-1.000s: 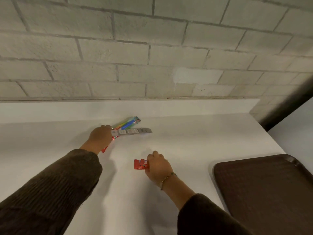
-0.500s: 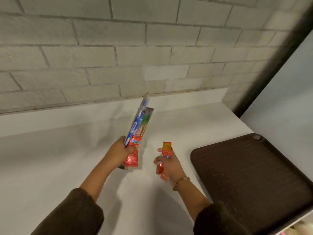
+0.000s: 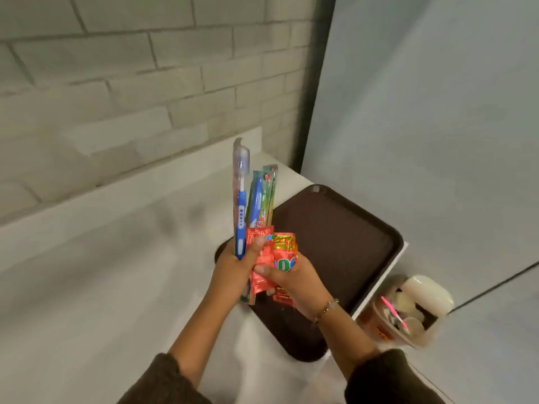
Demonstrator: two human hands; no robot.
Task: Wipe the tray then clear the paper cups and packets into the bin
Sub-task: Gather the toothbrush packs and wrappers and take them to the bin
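The left hand (image 3: 233, 268) is clenched around a bunch of upright packets (image 3: 258, 199), a packaged blue toothbrush (image 3: 241, 205) and long green sachets among them; the right hand (image 3: 294, 282), just beside it at 3 o'clock, is closed on red packets (image 3: 284, 252); both are raised over the near-left end of the bare brown tray (image 3: 335, 237) on the white surface (image 3: 102, 272); the bin (image 3: 408, 313), holding paper cups (image 3: 414, 325), stands at 4 o'clock beyond the surface edge.
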